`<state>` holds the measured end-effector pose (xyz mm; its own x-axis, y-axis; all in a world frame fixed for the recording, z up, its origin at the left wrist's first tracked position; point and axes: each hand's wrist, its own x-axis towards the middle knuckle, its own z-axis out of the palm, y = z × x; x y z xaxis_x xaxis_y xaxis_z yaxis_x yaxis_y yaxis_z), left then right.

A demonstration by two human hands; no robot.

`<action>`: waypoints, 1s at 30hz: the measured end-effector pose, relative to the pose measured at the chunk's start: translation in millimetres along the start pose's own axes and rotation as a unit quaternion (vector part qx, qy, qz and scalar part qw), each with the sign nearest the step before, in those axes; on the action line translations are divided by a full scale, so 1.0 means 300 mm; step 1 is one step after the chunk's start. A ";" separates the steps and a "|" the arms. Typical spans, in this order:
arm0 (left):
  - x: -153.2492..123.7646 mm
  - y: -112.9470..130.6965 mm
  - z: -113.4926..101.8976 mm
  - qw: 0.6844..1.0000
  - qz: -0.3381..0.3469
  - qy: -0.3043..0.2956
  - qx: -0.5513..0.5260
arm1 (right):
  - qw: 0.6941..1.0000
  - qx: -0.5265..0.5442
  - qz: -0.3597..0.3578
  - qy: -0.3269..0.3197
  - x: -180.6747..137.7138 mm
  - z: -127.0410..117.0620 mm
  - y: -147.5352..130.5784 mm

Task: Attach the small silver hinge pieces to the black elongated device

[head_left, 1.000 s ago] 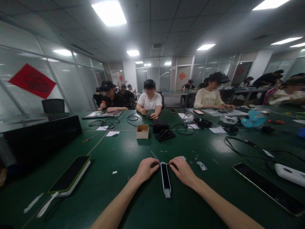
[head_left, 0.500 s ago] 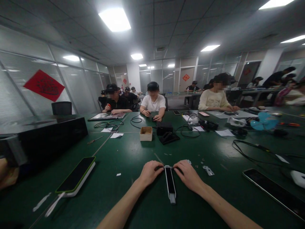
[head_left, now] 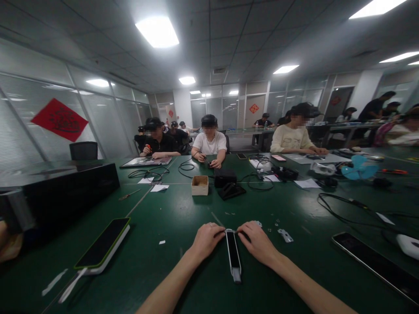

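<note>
Likely light and stiff; best to grip slim device (head_left: 233, 253) by long edges. Flanked by left hand (head_left: 207, 241) and right hand (head_left: 257, 242), apart; unclear whether pinched.

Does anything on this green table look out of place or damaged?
Nothing looks clearly damaged or spilled. Slightly untidy, though: small loose pieces lie scattered on the green table near the right hand, not in any container.

slim white-framed device (head_left: 233, 252) lies on green table (head_left: 147, 231), left hand (head_left: 207, 240) and right hand (head_left: 257, 240) flanking its far end, grip unclear. small pale piece (head_left: 286, 236) right of right hand; open box (head_left: 200, 188) farther off; green-edged phone (head_left: 103, 243) at left.
</note>
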<state>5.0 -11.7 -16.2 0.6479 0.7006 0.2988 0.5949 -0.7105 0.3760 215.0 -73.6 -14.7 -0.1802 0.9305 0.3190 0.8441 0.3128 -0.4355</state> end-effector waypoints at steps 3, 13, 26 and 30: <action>-0.002 0.004 -0.005 1.000 0.008 0.001 0.010 | 1.000 0.003 -0.004 -0.002 0.002 -0.001 -0.003; 0.003 -0.001 0.005 0.999 0.025 0.006 0.027 | 1.000 0.009 -0.023 -0.001 0.008 0.010 0.008; -0.008 0.013 -0.001 1.000 0.006 0.002 0.028 | 1.000 0.004 -0.022 0.000 0.006 0.003 0.000; -0.009 0.012 -0.002 1.000 0.005 0.009 0.026 | 1.000 0.005 -0.016 0.000 0.004 0.002 -0.001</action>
<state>5.1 -16.2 -15.2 0.6455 0.6948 0.3172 0.6133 -0.7190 0.3269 214.2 -72.4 -14.6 -0.2072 0.9202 0.3322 0.8331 0.3440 -0.4332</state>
